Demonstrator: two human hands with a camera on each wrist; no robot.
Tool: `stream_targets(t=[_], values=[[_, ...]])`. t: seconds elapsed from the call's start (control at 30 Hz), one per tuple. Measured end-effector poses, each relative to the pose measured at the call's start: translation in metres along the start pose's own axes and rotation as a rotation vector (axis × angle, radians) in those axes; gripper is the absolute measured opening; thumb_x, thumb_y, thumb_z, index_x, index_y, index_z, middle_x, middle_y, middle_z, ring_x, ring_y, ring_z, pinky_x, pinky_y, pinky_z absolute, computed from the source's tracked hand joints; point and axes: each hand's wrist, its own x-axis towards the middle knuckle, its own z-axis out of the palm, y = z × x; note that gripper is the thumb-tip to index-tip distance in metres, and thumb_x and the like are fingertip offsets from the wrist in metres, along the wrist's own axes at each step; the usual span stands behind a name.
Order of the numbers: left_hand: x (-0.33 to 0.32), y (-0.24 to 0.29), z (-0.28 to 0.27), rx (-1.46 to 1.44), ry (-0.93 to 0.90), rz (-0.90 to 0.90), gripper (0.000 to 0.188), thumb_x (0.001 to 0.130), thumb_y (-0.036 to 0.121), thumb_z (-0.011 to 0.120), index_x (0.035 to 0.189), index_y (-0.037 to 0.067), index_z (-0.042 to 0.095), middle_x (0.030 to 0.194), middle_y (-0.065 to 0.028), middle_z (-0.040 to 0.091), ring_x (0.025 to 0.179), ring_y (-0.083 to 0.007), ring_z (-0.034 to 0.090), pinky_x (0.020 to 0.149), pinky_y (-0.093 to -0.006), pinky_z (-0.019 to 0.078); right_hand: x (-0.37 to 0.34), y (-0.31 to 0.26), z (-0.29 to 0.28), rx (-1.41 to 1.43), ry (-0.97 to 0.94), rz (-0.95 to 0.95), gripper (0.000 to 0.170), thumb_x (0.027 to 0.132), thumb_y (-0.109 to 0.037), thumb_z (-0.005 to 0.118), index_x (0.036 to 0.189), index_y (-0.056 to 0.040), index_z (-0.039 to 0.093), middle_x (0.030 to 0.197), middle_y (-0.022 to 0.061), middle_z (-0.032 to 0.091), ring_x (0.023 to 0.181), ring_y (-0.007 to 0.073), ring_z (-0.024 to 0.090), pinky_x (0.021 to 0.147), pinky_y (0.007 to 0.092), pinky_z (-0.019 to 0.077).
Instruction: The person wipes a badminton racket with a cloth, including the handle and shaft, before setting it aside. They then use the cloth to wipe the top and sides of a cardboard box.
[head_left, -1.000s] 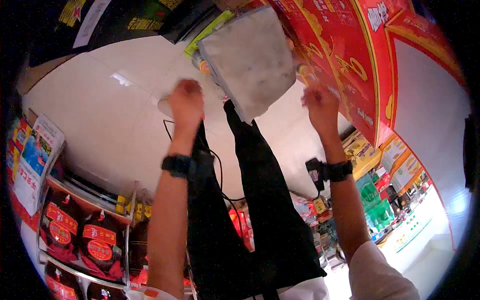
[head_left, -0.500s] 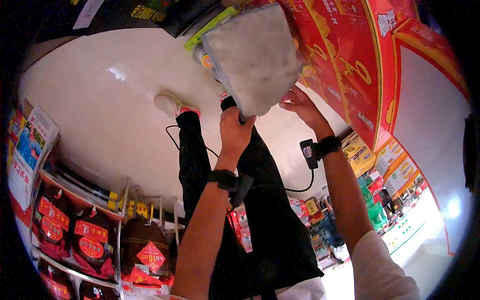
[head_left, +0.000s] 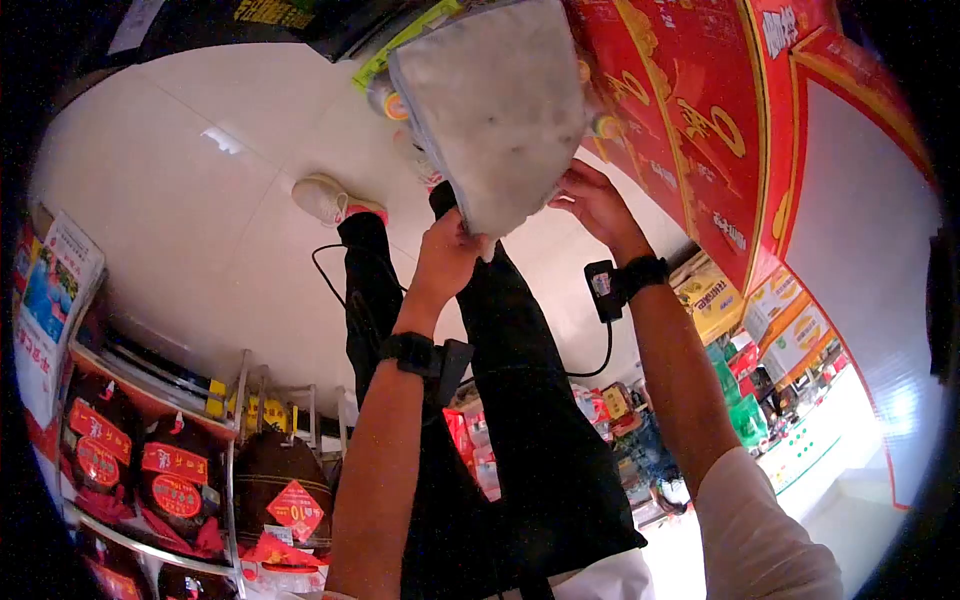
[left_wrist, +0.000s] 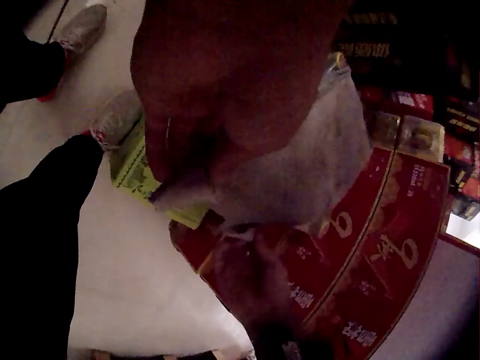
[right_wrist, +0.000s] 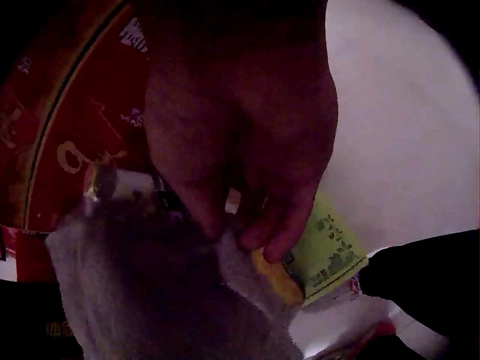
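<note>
A grey cloth [head_left: 500, 110] lies spread over some items, with orange-capped ends poking out at its sides. My left hand [head_left: 446, 255] pinches the cloth's near corner; in the left wrist view that hand [left_wrist: 225, 97] covers much of the cloth [left_wrist: 300, 172]. My right hand [head_left: 598, 208] is at the cloth's right edge. In the right wrist view the fingertips of this hand [right_wrist: 244, 142] pinch the edge of the cloth [right_wrist: 165, 285], beside a yellow-green packet [right_wrist: 326, 251].
Red printed boxes [head_left: 690, 120] stand along the right. A shelf [head_left: 225, 432] with dark, red-labelled containers is at the lower left. My legs and shoes [head_left: 322, 200] are on the pale floor [head_left: 240, 240]. A cable hangs by the legs.
Both hands have come in to the cloth from either side, the left moving right and taking its near corner. The right has reached the cloth's right edge and taken hold there.
</note>
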Motion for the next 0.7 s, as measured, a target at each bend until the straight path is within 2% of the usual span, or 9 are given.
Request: stream_targets(t=[0.1, 0.2, 0.3, 0.5, 0.6, 0.7], values=[[0.006, -0.014, -0.003, 0.072, 0.097, 0.094, 0.025, 0.076, -0.002, 0.058, 0.101, -0.001, 0.054, 0.088, -0.0139, 0.063, 0.078, -0.0234, 0.062, 0.071, -0.0314, 0.0474, -0.006, 0.004, 0.002, 0.038, 0.006, 0.013, 0.034, 0.083, -0.010, 0.055, 0.113, 0.0034, 0.050, 0.104, 0.0110, 0.059, 0.095, 0.0217, 0.058, 0.088, 0.0374, 0.0467], [0.006, -0.010, -0.008, 0.229, 0.121, 0.040, 0.021, 0.075, 0.002, 0.060, 0.095, -0.002, 0.055, 0.083, -0.0186, 0.063, 0.076, -0.0296, 0.062, 0.068, -0.0342, 0.0474, -0.007, 0.020, -0.017, 0.075, -0.030, 0.016, 0.034, 0.082, -0.009, 0.055, 0.112, 0.0064, 0.050, 0.105, 0.0139, 0.059, 0.098, 0.0248, 0.057, 0.090, 0.0398, 0.0459], [0.006, 0.014, -0.007, 0.375, 0.158, 0.024, 0.020, 0.074, 0.007, 0.062, 0.089, -0.002, 0.054, 0.079, -0.0210, 0.062, 0.073, -0.0318, 0.061, 0.066, -0.0354, 0.0473, -0.011, 0.031, -0.025, 0.095, 0.026, 0.023, 0.035, 0.083, -0.010, 0.055, 0.112, 0.0085, 0.049, 0.107, 0.0158, 0.057, 0.098, 0.0273, 0.056, 0.092, 0.0413, 0.0445], [0.014, -0.004, -0.002, 0.248, 0.157, 0.042, 0.024, 0.074, 0.011, 0.065, 0.090, -0.002, 0.055, 0.080, -0.0194, 0.062, 0.073, -0.0312, 0.061, 0.065, -0.0357, 0.0473, -0.016, 0.031, -0.023, 0.555, -0.073, 0.115, 0.025, 0.086, -0.012, 0.055, 0.107, 0.0018, 0.053, 0.105, 0.0131, 0.057, 0.097, 0.0263, 0.056, 0.090, 0.0380, 0.0455], [0.010, 0.002, 0.002, 0.275, 0.174, 0.074, 0.024, 0.074, 0.012, 0.065, 0.091, -0.002, 0.055, 0.079, -0.0176, 0.063, 0.072, -0.0304, 0.062, 0.065, -0.0355, 0.0473, -0.013, 0.036, -0.020, 0.357, -0.013, 0.037, 0.022, 0.086, -0.010, 0.055, 0.106, -0.0001, 0.053, 0.104, 0.0124, 0.057, 0.098, 0.0246, 0.055, 0.090, 0.0358, 0.0451], [0.007, 0.024, 0.002, 0.303, 0.078, -0.148, 0.038, 0.076, 0.014, 0.066, 0.108, -0.002, 0.054, 0.097, -0.0144, 0.064, 0.090, -0.0248, 0.061, 0.078, -0.0324, 0.0471, -0.012, 0.044, -0.016, 0.299, 0.043, -0.028, 0.024, 0.086, -0.007, 0.054, 0.108, 0.0021, 0.051, 0.103, 0.0125, 0.057, 0.097, 0.0229, 0.054, 0.091, 0.0333, 0.0437]])
